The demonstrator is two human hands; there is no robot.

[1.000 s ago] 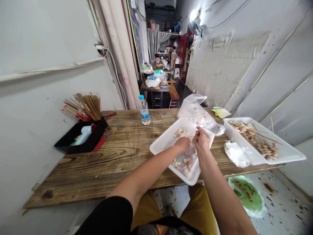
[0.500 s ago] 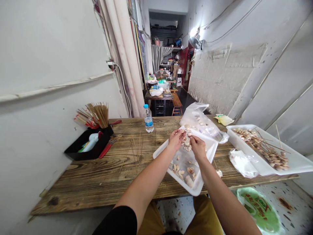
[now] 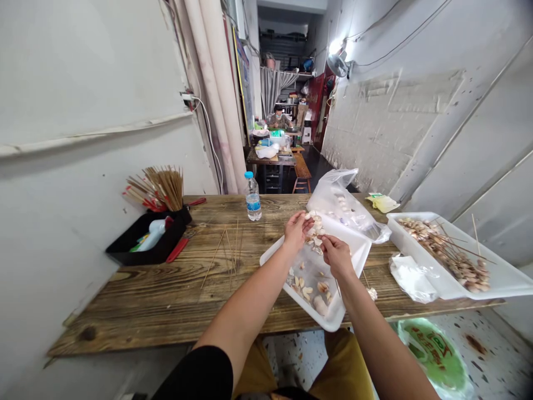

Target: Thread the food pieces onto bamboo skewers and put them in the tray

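Note:
Over the far part of a white plastic tray (image 3: 278,256), both my hands work close together. My left hand (image 3: 296,229) is closed, its fingertips pinching a small pale piece (image 3: 308,215) that looks like mushroom or garlic; I cannot tell which. Just to its right, my right hand (image 3: 336,254) is pinched on a thin bamboo skewer (image 3: 338,288), whose lower end shows under the wrist. Several loose pale pieces (image 3: 307,290) lie in the near half of the tray. More are heaped beneath my fingers, partly hidden.
A clear bag (image 3: 333,191) of pale pieces lies behind the tray. Right stands another white tray (image 3: 506,278) with loaded skewers (image 3: 466,266). Left are loose skewers (image 3: 214,258), a water bottle (image 3: 253,200) and a black box (image 3: 125,244). A green-lined bin (image 3: 433,355) sits below. Someone sits far back.
My hands have moved slightly apart. The right fingertips, earlier at a pale piece, now sit lower on the skewer. The view has shifted slightly.

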